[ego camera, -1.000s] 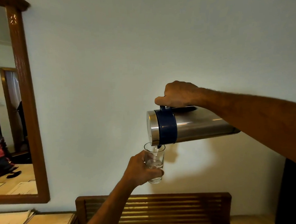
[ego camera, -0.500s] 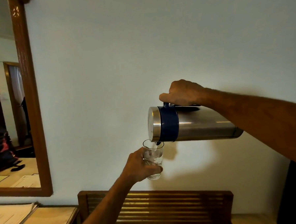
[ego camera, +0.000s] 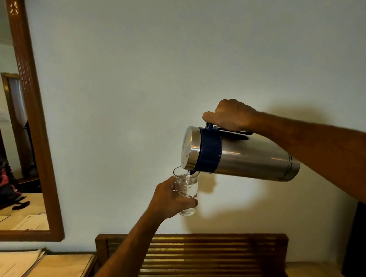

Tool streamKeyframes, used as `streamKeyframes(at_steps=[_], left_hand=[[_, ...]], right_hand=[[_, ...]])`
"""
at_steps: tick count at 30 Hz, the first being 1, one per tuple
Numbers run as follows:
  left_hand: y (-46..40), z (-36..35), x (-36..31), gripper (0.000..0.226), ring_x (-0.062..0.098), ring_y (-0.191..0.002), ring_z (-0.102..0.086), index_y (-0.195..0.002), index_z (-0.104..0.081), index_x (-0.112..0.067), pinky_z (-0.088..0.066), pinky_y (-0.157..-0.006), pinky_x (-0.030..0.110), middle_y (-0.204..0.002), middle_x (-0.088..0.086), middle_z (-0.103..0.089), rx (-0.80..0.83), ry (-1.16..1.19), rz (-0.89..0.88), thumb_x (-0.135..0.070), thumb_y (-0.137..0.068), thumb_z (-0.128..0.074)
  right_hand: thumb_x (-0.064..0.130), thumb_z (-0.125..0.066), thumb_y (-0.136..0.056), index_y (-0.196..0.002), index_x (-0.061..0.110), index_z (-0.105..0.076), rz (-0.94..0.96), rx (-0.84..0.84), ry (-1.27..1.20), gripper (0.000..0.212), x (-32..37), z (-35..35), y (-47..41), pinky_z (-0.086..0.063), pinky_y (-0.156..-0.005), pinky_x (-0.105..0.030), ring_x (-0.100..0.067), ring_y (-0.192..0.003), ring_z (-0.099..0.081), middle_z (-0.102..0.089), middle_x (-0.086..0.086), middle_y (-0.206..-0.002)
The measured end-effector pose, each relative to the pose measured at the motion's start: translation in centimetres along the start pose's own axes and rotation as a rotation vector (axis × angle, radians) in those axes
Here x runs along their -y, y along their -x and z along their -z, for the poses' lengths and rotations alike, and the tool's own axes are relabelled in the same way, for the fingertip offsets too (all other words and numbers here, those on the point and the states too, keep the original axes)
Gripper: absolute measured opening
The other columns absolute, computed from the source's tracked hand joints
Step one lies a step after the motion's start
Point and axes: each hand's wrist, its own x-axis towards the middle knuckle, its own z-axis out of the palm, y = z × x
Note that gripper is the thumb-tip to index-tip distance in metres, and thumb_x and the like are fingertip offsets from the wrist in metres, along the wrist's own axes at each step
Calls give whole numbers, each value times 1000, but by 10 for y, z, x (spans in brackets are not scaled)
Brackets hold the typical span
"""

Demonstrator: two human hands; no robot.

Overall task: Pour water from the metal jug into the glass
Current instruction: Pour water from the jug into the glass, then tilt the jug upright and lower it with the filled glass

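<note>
A steel jug [ego camera: 248, 156] with a dark blue collar and handle lies almost sideways in the air, its lid end pointing left. My right hand [ego camera: 229, 114] is closed on the handle on top of it. The spout touches the rim of a clear glass [ego camera: 186, 184], which holds water to well over half its height. My left hand [ego camera: 170, 199] wraps the lower part of the glass and holds it upright in front of the pale wall, just below the jug's mouth. A thin stream of water runs into the glass.
A wooden slatted chair back [ego camera: 205, 258] stands below my hands. A brown-framed mirror [ego camera: 35, 129] hangs at the left. A light wooden table [ego camera: 55, 274] with papers [ego camera: 13, 268] sits at the bottom left. A dark object [ego camera: 365, 241] fills the lower right corner.
The jug's base has dropped, so its lid end now sits higher. The water in the glass has risen. Both hands sit slightly higher and further right in view.
</note>
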Motion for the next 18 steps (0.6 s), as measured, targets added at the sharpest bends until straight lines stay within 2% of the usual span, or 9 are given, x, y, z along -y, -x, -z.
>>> streamKeyframes(at_steps=[3,5,7,10,12,15,18], left_hand=[[-1,0,2,68,16,-98,-72,-121,-65,-24,-62,-87,39,-109,-5,-75,11,15,-23,-42,-60,-88],[0,2,3,66,14,-95,-73,-118,-66,-26,-62,-85,36,-105,-6,-76,-4,33,-20,-44,-58,-87],[2,5,6,66,9,-92,-73,-115,-68,-28,-62,-80,29,-100,-10,-77,-24,45,-13,-45,-54,-86],[5,8,7,62,0,-88,-72,-110,-70,-32,-57,-72,17,-93,-20,-77,-35,74,-14,-40,-51,-86],[7,5,9,61,2,-89,-72,-108,-71,-31,-59,-72,20,-93,-19,-78,-25,96,-7,-39,-49,-85],[17,-1,17,59,3,-90,-73,-108,-71,-30,-57,-69,16,-95,-17,-78,11,130,4,-36,-52,-87],[28,-14,39,54,6,-90,-73,-107,-70,-29,-60,-72,20,-97,-11,-78,20,109,39,-31,-57,-89]], right_hand=[[66,-44,-62,-52,15,-49,-59,-44,-86,53,-9,-6,5,-33,-52,-34,-20,-49,-39,-44,1,-50],[62,-47,-62,-46,20,-43,-118,-76,-216,46,-15,-11,13,-33,-52,-34,-20,-49,-37,-40,6,-42],[58,-49,-63,-42,19,-40,-186,-112,-371,45,-25,-21,24,-33,-53,-34,-20,-49,-35,-35,9,-34],[55,-49,-66,-45,18,-48,-288,-162,-588,42,-43,-44,47,-32,-51,-30,-19,-47,-33,-36,9,-37],[54,-50,-67,-47,18,-52,-367,-177,-756,40,-56,-67,64,-30,-49,-31,-19,-47,-31,-34,2,-46],[48,-51,-71,-47,23,-62,-470,-194,-947,36,-68,-112,90,-25,-48,-30,-21,-52,-31,-34,-5,-55],[43,-47,-80,-47,29,-58,-521,-207,-1116,38,-78,-161,121,-29,-42,-24,-15,-47,-39,-45,5,-49]])
